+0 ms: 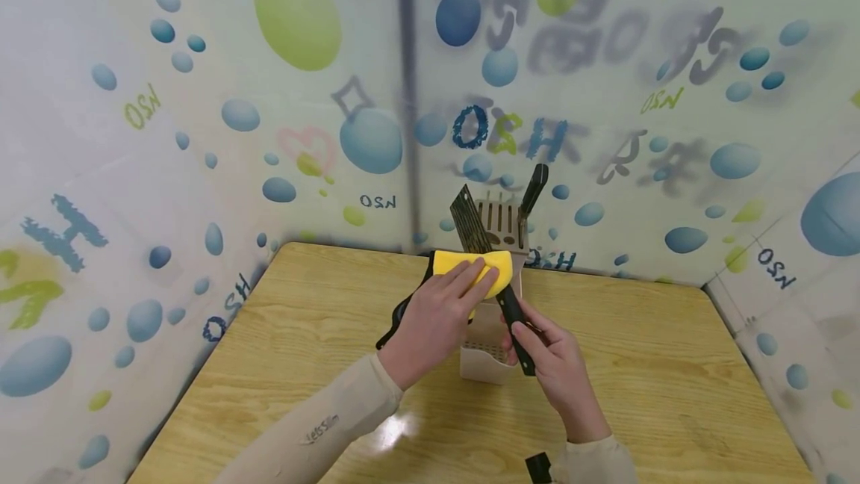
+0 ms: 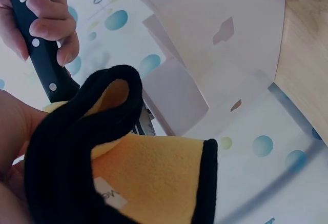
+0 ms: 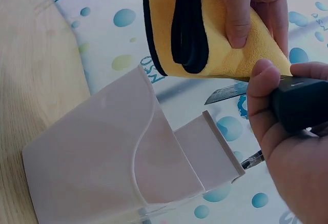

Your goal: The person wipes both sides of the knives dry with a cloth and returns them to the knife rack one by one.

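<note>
My right hand [image 1: 554, 355] grips the black riveted handle of a kitchen knife [image 1: 470, 221], its blade slanting up and to the left. A yellow cloth [image 1: 452, 263] with black edging is folded over the blade. With thumb and fingers on opposite sides, my left hand [image 1: 433, 318] pinches the cloth against the blade near the handle; in the right wrist view the left thumb [image 3: 238, 32] presses on the yellow side. The cloth hides the middle of the blade, and its loose folds [image 2: 154, 178] hang down in the left wrist view.
Just behind the hands, a pale beige knife holder [image 1: 484, 367] stands on the wooden table [image 1: 322, 305]. From its slotted top [image 1: 499, 216] sticks up another black handle [image 1: 536, 185]. Patterned walls [image 1: 369, 58] border the table's back and sides.
</note>
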`<state>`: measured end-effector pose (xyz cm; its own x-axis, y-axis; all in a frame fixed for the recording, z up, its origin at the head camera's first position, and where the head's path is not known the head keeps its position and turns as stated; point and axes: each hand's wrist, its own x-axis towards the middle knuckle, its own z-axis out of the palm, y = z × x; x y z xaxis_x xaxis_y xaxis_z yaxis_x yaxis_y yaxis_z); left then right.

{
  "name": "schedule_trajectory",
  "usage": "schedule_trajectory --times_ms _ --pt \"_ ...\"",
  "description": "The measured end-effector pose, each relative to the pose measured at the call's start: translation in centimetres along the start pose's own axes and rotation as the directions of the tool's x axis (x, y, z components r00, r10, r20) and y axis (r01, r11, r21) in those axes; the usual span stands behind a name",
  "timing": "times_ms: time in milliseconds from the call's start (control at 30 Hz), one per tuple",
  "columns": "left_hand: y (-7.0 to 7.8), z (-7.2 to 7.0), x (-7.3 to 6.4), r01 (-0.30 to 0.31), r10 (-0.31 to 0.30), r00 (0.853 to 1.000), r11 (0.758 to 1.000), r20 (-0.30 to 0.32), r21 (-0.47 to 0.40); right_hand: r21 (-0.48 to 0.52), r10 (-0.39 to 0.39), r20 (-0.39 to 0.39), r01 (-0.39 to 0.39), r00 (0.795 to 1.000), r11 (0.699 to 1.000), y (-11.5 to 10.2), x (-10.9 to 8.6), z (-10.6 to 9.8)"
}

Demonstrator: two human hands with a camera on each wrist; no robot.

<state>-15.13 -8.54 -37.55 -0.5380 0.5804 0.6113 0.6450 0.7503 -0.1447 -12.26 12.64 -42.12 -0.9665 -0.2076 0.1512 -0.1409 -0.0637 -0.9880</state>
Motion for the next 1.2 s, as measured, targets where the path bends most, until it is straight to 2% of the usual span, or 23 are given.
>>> schedule_trajectory --times_ms 333,500,667,800,1033,1200 --pt "0.3 -0.5 -0.3 -0.009 0.009 1.000 1.000 -0.012 0.003 -0.091 -0.072 -0.010 0.071 0.997 0.993 0.0 0.2 0.0" --pt "0.8 -0.8 -0.4 -0.029 0.029 1.000 0.999 -0.011 0.013 -0.154 -0.053 -0.051 0.045 0.997 0.987 -0.5 0.4 0.2" --pt "1.2 -1.0 -0.4 -0.034 0.034 0.999 0.999 -0.003 0.011 -0.165 -0.021 -0.105 0.004 0.994 0.986 -1.0 0.4 0.4" --pt "1.6 -1.1 -0.5 -0.044 0.044 0.999 0.999 -0.010 0.003 -0.190 -0.024 -0.127 -0.001 0.992 0.982 -1.2 0.3 0.6" --pt "2.0 -1.3 -0.5 -0.048 0.048 0.999 0.999 -0.001 0.021 -0.231 -0.055 -0.128 0.024 0.990 0.973 -1.3 0.2 0.5" --pt "2.3 -1.6 -0.5 -0.060 0.060 0.998 0.997 0.013 0.041 -0.262 -0.114 -0.106 0.083 0.988 0.961 -1.1 0.1 0.5"
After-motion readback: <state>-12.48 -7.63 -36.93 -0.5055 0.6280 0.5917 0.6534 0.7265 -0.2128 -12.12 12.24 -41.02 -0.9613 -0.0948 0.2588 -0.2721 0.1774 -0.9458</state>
